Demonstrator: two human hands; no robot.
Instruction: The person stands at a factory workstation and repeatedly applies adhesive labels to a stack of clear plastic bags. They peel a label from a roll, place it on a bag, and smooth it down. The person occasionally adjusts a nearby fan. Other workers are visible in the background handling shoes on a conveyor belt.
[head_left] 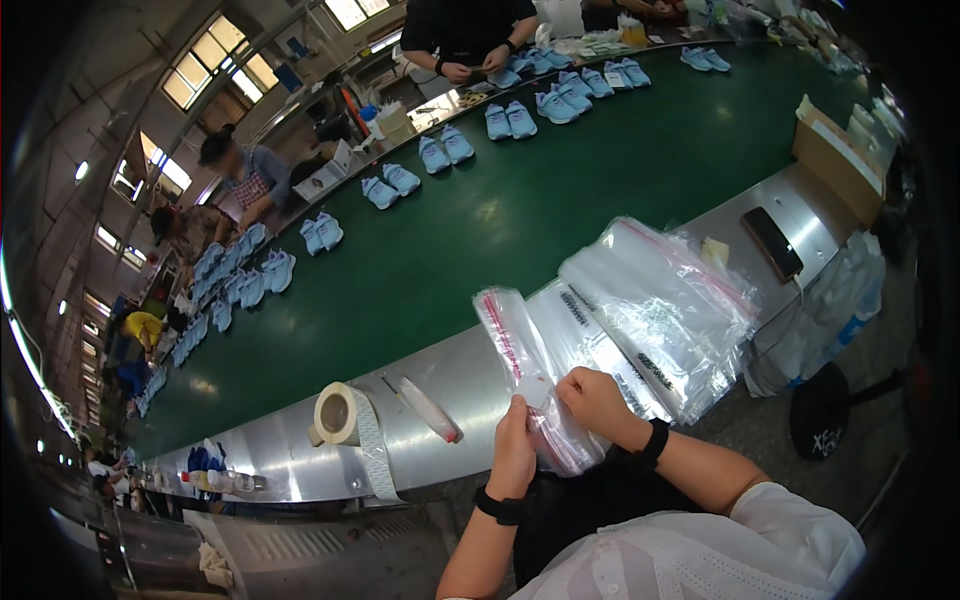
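Observation:
In front of me lies a narrow, folded bundle of clear plastic bags [497, 335] with a red strip along it, slanting over the metal table edge. My left hand [514, 450] is closed on the bundle's near side, thumb on top, the other fingers mostly hidden. Curled fingers of my right hand [597, 398] press on the same bundle from the right; their tips are hard to make out. A small pale patch [538, 391] shows between the hands. Right of the bundle, a wide stack of clear bags [640, 290] with dark print and a pink strip spreads over the table.
A green conveyor belt [430, 270] carries several pairs of light-blue shoes [511, 121]. On the metal ledge [290, 430] are a tape roll [338, 413], a thin clear-and-red item [428, 410], and a phone [771, 243] on a cable. A cardboard box [838, 165] stands right. Several people work across the belt.

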